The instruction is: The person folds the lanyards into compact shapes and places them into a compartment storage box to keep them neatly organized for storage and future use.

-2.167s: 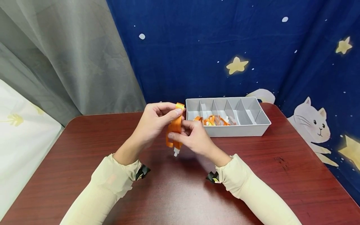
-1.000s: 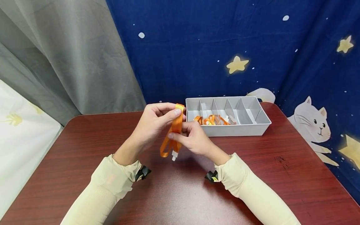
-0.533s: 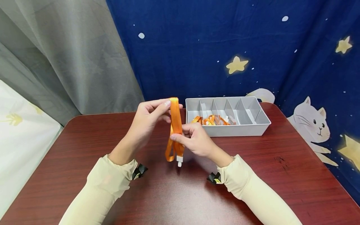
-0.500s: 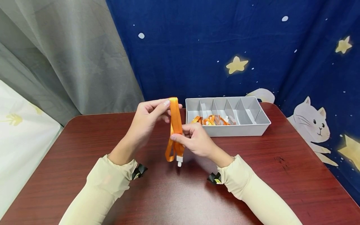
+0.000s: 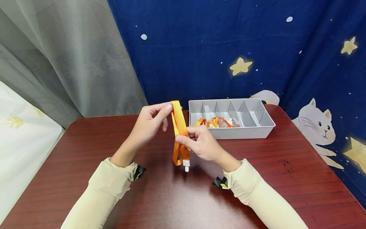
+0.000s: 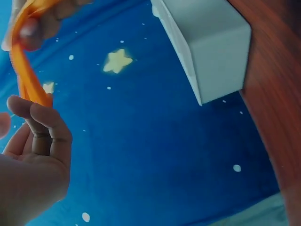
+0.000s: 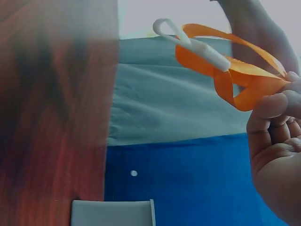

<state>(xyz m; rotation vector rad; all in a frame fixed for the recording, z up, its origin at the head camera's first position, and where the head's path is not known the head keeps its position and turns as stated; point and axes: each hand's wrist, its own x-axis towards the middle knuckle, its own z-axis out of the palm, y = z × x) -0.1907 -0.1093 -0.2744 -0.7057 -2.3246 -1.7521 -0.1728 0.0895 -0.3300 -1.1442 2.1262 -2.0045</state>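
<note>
An orange lanyard (image 5: pixel 180 122) hangs folded in loops between my hands, its white clip (image 5: pixel 186 165) at the bottom above the table. At its upper end is my left hand (image 5: pixel 150 119), thumb tip at the ribbon's left edge and a finger passing behind it. My right hand (image 5: pixel 204 144) pinches the folded ribbon around its middle, thumb in front. In the right wrist view the white clip (image 7: pixel 207 52) has a hook end, and orange loops spread beside it. The left wrist view shows curled left fingers (image 6: pixel 47 122) close to the ribbon (image 6: pixel 28 77).
A grey divided box (image 5: pixel 241 133) stands at the back of the reddish-brown table (image 5: pixel 183 203), right of my hands. Orange ribbons with white parts (image 5: pixel 215 122) lie in its left-hand compartments. A blue curtain (image 5: pixel 200 47) and a grey curtain (image 5: pixel 71 63) hang behind the table.
The left hand has shifted left with the lanyard's upper end, which stands taller above the right hand. The clip has swung lower and to the right. The box has stayed put.
</note>
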